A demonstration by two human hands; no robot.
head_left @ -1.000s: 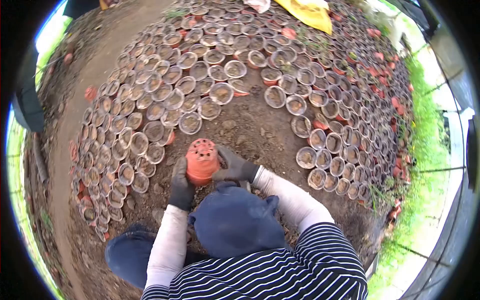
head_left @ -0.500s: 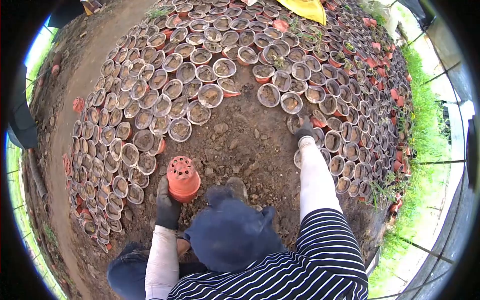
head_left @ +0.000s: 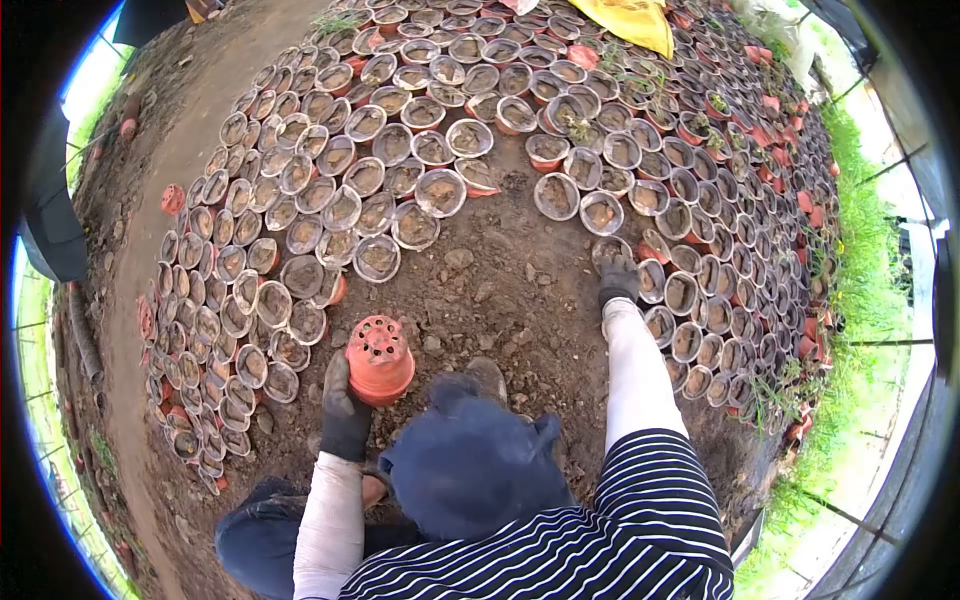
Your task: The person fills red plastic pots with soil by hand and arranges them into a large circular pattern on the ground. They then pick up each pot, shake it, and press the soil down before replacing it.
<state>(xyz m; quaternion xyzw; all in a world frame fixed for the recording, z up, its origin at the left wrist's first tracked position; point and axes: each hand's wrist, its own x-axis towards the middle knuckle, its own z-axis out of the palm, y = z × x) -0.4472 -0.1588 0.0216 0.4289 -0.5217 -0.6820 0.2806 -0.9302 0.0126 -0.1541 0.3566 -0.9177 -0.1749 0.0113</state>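
A stack of orange-red plastic pots (head_left: 380,362), turned bottom up with drainage holes on top, is held upright at its left side by my left hand (head_left: 345,412), in a dark glove. My right hand (head_left: 617,278), gloved too, reaches forward to the near edge of the right-hand group of pots. Its fingers lie at a soil-filled pot (head_left: 608,250), whose lower part they cover. Whether they grip its rim is too small to tell.
Rows of soil-filled pots (head_left: 376,258) curve across the left, back and right. Bare soil with clods (head_left: 480,290) lies between the arms. A yellow sheet (head_left: 630,22) is at the top, green grass (head_left: 860,240) at the right, a dirt path (head_left: 150,300) at the left.
My right hand has shifted from beside a tilted pot onto a pot slightly farther left among the rows. The view has turned a little; my left hand still holds the stack.
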